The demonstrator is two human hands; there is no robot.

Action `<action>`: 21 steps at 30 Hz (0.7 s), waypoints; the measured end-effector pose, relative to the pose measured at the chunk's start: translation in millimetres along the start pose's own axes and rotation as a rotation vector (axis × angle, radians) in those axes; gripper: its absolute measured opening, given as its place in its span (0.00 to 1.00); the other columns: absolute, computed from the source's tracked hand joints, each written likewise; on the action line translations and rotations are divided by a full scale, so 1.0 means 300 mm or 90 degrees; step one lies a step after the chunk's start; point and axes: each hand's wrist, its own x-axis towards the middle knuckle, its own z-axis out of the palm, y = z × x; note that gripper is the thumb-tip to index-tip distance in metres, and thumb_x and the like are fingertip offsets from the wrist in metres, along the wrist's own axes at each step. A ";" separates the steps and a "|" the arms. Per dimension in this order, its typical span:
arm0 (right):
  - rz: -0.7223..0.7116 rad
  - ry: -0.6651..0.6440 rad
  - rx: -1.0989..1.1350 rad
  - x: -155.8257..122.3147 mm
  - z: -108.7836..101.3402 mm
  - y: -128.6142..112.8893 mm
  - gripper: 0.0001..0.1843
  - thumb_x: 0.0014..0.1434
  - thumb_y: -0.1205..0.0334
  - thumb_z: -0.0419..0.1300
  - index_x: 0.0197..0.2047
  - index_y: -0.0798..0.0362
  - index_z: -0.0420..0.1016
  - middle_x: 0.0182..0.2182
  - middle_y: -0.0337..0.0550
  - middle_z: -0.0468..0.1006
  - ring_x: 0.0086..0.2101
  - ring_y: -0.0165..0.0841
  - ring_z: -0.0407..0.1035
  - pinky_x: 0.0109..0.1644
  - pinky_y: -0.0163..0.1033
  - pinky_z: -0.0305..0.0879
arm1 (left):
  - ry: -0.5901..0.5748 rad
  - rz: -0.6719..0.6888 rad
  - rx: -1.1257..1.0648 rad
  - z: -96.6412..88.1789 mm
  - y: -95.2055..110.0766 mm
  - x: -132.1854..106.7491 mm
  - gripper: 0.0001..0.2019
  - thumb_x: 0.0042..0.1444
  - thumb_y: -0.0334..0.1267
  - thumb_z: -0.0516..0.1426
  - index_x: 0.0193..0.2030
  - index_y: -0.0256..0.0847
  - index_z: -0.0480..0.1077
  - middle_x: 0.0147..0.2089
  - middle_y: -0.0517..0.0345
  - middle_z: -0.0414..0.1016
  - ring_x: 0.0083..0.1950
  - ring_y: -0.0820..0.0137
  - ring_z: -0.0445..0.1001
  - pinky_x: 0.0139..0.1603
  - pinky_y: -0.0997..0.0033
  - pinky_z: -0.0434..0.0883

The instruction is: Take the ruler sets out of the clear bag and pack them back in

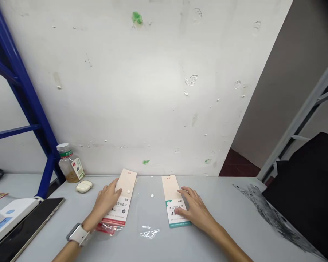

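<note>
Lying at a slant on the left, a ruler set package (125, 201) has a cream upper part, a white label and a red lower band. My left hand (108, 198) is closed over its left edge, thumb on the front. Red-edged clear plastic (107, 228) shows under its lower end. To the right, a ruler set card (171, 189) with a teal band lies face up. My right hand (192, 207) rests over its right side, fingers apart and thumb on the label. Between the two lies a clear plastic sleeve (149, 218) with a small white dot (152, 195).
A clear jar (71, 165) with a white lid stands at the back left by a cream oval case (84, 186). A dark tablet (30, 227) leans along the left edge. Black fabric (306, 193) covers the far right. A white wall (153, 91) rises behind the table.
</note>
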 end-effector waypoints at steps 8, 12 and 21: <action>0.042 -0.056 0.019 0.007 -0.001 0.025 0.29 0.44 0.48 0.67 0.50 0.44 0.68 0.62 0.43 0.59 0.58 0.47 0.57 0.59 0.49 0.57 | 0.013 0.040 0.071 0.027 -0.031 -0.024 0.27 0.59 0.51 0.47 0.62 0.44 0.64 0.55 0.41 0.71 0.52 0.46 0.70 0.48 0.49 0.68; 0.046 -0.060 0.071 0.002 -0.006 0.020 0.31 0.43 0.52 0.68 0.51 0.44 0.67 0.61 0.44 0.59 0.57 0.46 0.57 0.58 0.48 0.58 | 0.004 0.066 0.091 0.031 -0.014 -0.033 0.22 0.61 0.47 0.47 0.59 0.44 0.68 0.59 0.43 0.69 0.52 0.48 0.71 0.46 0.51 0.70; 0.049 -0.111 0.107 -0.017 -0.037 0.019 0.30 0.35 0.60 0.72 0.43 0.46 0.69 0.66 0.43 0.52 0.62 0.48 0.52 0.61 0.49 0.55 | 0.015 0.476 0.029 0.120 0.126 -0.169 0.19 0.65 0.42 0.49 0.61 0.48 0.64 0.61 0.53 0.71 0.61 0.57 0.67 0.61 0.53 0.64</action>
